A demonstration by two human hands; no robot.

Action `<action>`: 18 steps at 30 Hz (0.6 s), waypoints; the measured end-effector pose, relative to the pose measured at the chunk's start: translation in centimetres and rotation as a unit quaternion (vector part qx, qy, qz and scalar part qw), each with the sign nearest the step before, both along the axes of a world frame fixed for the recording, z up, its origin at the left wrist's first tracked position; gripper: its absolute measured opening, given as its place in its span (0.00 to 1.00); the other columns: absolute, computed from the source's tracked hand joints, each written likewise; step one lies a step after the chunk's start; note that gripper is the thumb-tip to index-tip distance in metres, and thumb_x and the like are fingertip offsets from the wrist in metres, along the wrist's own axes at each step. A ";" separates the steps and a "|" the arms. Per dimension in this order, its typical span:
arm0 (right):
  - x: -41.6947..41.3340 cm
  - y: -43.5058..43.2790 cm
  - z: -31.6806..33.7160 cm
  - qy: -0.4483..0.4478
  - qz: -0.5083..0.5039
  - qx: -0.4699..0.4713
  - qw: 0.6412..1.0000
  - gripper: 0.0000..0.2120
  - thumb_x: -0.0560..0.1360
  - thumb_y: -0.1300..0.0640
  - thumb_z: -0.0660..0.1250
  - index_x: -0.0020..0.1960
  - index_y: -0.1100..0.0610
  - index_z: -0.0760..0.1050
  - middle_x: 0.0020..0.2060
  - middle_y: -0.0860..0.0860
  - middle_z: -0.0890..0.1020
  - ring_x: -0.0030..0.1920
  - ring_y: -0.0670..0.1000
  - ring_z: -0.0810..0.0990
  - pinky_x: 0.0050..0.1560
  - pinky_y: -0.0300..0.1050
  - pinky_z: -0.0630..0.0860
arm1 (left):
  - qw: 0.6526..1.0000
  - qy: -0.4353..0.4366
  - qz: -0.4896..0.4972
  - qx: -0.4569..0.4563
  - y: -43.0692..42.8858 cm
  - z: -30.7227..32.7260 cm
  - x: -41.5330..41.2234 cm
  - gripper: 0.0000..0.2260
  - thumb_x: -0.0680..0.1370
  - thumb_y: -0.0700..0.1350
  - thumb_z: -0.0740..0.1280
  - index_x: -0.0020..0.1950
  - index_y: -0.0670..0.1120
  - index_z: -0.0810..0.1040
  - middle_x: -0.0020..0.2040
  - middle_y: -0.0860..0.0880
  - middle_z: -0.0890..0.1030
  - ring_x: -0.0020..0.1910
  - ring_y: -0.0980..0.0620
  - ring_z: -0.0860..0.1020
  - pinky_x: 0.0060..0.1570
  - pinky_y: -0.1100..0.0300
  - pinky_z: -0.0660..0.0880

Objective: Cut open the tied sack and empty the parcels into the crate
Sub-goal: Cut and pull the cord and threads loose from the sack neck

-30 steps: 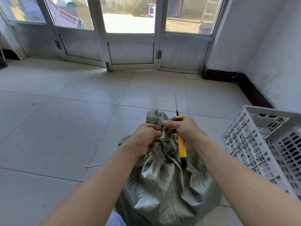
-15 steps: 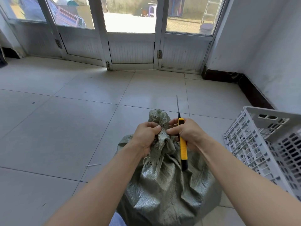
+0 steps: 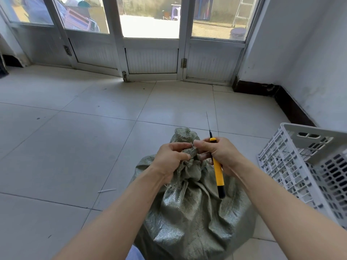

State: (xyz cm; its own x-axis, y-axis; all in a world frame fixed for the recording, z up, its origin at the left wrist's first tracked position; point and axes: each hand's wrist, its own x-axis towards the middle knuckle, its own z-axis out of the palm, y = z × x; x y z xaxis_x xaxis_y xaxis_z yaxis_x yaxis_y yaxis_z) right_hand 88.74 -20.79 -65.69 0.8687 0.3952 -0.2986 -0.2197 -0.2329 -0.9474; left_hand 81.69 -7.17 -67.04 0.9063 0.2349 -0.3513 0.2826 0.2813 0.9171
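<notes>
Grey-green woven plastic sack point(image 3: 187, 218) stands on the tiled floor point(image 3: 93, 147) beside the white slotted plastic crate point(image 3: 308, 166), left hand point(image 3: 169, 162) with its grip clenched round the tied neck to steady it, right hand point(image 3: 219, 154) with its grip holding a yellow-handled craft knife point(image 3: 217, 171), blade pointed away, fingertips point(image 3: 197, 142) seemingly working the tie.

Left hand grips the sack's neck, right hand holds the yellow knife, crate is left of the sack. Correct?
No. The head view shows the crate on the right of the sack, not the left. The left hand does grip the sack's neck, and the right hand holds the yellow knife.
</notes>
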 end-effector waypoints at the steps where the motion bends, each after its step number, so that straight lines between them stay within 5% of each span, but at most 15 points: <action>1: 0.0 0.1 0.1 0.001 0.002 -0.016 1.000 0.13 0.69 0.56 0.75 0.47 0.62 0.76 0.36 0.54 0.81 0.29 0.48 0.78 0.23 0.35 0.70 | 1.000 0.003 -0.009 -0.014 -0.1 0.0 0.0 0.15 0.72 0.26 0.65 0.52 0.40 0.81 0.44 0.40 0.82 0.42 0.43 0.81 0.49 0.49 0.80; 5: -0.1 0.5 -0.1 0.017 -0.014 -0.007 1.000 0.11 0.69 0.66 0.74 0.44 0.61 0.72 0.34 0.56 0.77 0.25 0.47 0.77 0.21 0.33 0.69 | 0.999 0.012 -0.020 -0.047 -0.5 0.0 -0.1 0.10 0.73 0.29 0.67 0.52 0.36 0.80 0.47 0.35 0.82 0.47 0.40 0.81 0.56 0.43 0.77; 10: -0.3 0.6 -0.4 0.023 -0.035 0.004 0.999 0.10 0.71 0.67 0.72 0.42 0.60 0.71 0.33 0.56 0.76 0.24 0.47 0.77 0.20 0.33 0.69 | 0.999 0.019 -0.026 -0.030 -0.4 -0.1 0.1 0.08 0.73 0.29 0.67 0.50 0.37 0.80 0.39 0.42 0.82 0.39 0.47 0.81 0.46 0.51 0.80; 12: -0.3 0.3 -0.4 0.016 -0.015 -0.002 1.000 0.09 0.72 0.60 0.73 0.43 0.61 0.73 0.33 0.56 0.76 0.22 0.46 0.75 0.20 0.34 0.68 | 0.999 0.022 -0.029 -0.034 -0.1 0.0 0.1 0.09 0.74 0.28 0.65 0.50 0.39 0.80 0.41 0.41 0.82 0.39 0.46 0.81 0.44 0.52 0.81; 15: 0.2 -0.6 -0.2 -0.054 0.031 -0.084 0.995 0.22 0.71 0.40 0.69 0.46 0.60 0.74 0.32 0.54 0.75 0.24 0.46 0.71 0.24 0.37 0.68 | 0.998 0.022 -0.030 -0.053 0.6 0.1 -0.1 0.11 0.74 0.28 0.65 0.50 0.40 0.80 0.44 0.40 0.81 0.40 0.45 0.81 0.43 0.52 0.81; 18: 0.4 -1.9 0.1 -0.132 0.074 -0.165 0.975 0.31 0.67 0.31 0.63 0.46 0.60 0.73 0.32 0.53 0.73 0.28 0.48 0.70 0.32 0.44 0.68 | 0.997 0.023 -0.035 -0.070 1.1 0.1 -0.2 0.14 0.73 0.26 0.64 0.51 0.40 0.80 0.51 0.36 0.81 0.43 0.42 0.81 0.44 0.50 0.81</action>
State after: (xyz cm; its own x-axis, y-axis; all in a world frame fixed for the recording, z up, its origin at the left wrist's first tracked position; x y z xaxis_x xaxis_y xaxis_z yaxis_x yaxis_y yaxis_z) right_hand 89.11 -22.65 -65.61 0.8731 0.4422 -0.2055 0.0799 -0.5455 -0.8343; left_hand 81.48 -6.05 -66.93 0.9012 0.1173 -0.4171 0.3464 0.3833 0.8562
